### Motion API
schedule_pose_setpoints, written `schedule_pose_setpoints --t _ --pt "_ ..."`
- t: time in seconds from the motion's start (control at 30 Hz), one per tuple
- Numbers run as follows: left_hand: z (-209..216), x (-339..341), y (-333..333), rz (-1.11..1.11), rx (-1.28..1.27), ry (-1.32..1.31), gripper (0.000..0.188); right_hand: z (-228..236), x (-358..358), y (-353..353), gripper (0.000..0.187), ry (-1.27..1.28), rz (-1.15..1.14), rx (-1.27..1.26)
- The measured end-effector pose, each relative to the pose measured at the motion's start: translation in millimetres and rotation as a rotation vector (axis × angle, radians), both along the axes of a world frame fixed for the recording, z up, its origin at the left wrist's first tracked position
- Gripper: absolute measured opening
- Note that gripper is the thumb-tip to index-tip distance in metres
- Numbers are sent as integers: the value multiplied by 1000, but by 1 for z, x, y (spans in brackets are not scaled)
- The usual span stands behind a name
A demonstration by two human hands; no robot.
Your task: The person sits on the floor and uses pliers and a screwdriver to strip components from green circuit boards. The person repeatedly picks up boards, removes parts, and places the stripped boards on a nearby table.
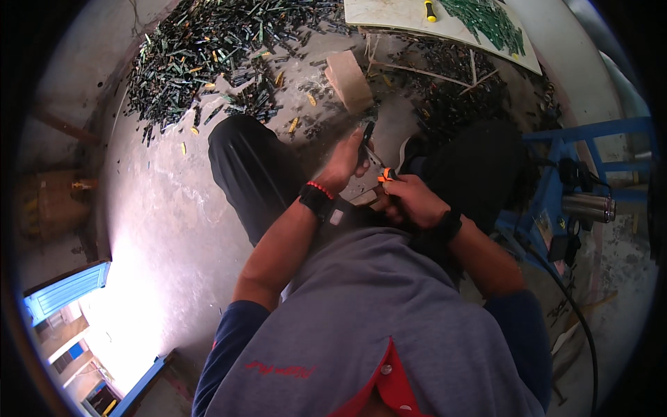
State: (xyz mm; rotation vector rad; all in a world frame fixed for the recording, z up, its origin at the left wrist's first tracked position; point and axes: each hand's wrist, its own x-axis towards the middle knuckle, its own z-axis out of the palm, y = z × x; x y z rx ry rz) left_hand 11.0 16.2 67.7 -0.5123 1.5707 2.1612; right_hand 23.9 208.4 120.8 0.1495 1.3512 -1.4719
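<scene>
I sit with my knees apart in black trousers. My left hand is shut on a slim dark strip that stands up between my knees. My right hand grips a cutting tool with orange handles, its tip close to the strip's lower end. The two hands nearly touch. A black watch and a red bead band sit on my left wrist, a black band on my right. What lies under the hands is hidden.
A big heap of dark green strips covers the concrete floor ahead. A wooden block lies beyond my knees. A white board holds more green strips and a yellow-handled tool. A blue stool with a metal flask stands to my right.
</scene>
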Motion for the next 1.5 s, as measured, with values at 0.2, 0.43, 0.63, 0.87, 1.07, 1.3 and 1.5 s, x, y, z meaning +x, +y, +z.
schedule_pose_setpoints --t 0.2,0.43,0.63,0.87,1.07,1.3,1.5 --pt "7 4 -2 44 46 -86 38 4 -10 0 23 1048 412 642" --pt "13 3 -10 150 199 -122 40 11 -16 -2 21 696 200 349" --pt "19 6 -7 102 189 -69 40 4 -11 -5 20 242 -26 70" --pt "20 7 -7 67 164 -199 41 -27 -15 -3 21 1459 316 734" --pt "6 10 -11 22 246 -243 44 -9 -28 -2 18 1360 494 797" --pt "4 7 -18 157 -46 -103 54 9 -36 5 20 48 99 44" --pt "-2 1 -20 213 -259 152 40 7 -17 3 20 -290 -51 -112"
